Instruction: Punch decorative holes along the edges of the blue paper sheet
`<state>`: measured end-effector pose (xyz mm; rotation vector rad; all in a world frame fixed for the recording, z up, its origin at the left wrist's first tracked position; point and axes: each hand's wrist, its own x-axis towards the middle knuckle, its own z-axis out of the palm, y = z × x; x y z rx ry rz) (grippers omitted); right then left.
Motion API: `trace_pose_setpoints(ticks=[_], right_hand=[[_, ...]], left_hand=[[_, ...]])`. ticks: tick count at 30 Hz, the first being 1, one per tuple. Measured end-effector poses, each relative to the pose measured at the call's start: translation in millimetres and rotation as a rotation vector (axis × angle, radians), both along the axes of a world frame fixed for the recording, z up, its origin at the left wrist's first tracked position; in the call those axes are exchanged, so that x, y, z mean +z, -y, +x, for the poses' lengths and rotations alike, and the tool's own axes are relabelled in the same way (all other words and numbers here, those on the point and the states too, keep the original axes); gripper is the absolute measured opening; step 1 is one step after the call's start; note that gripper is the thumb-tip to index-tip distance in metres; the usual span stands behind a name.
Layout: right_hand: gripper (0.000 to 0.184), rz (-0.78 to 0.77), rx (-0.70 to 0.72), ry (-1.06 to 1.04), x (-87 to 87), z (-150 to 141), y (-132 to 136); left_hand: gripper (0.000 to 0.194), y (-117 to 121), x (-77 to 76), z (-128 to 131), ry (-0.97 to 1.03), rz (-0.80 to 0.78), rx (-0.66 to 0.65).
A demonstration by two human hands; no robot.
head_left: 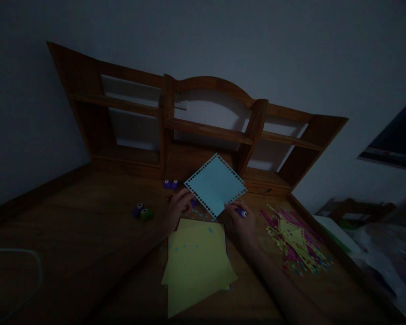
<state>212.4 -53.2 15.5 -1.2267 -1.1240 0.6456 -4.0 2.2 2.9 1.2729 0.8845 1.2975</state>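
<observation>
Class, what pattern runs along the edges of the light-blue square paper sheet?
The light-blue square paper sheet has rows of small cut-out holes, seen in the head view.

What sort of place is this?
Likely a home craft spot: a brown wooden desk with open wooden shelves, a square light-blue paper sheet with punched edges, and piled yellow and magenta paper strips.

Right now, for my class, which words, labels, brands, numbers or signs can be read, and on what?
No text can be read.
Blue paper, yellow sheets: no legible writing.
Purple punches: any marks too small to read.
Dark panel at right, lower edge: marks too blurred.
</observation>
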Motion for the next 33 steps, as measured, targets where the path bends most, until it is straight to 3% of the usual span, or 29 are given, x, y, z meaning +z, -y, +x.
trace_pose_setpoints(ticks=[22,28,33], right_hand=[[0.029,0.02,0.013,0.056,-9.0,3,-5],[0.026,0.001,0.0,0.045,-7.5,4,-4],[0.026,-0.029,0.083,0.002,-8.6,1,-4]], left_hand=[[0.027,-3,-1.5,1,0.001,0.007,-0.055],[0.032,-4,-6.1,6,0.148,-0.133,-0.3],[0.033,4,-10.7,8,-0.009,-0.127,-0.368]])
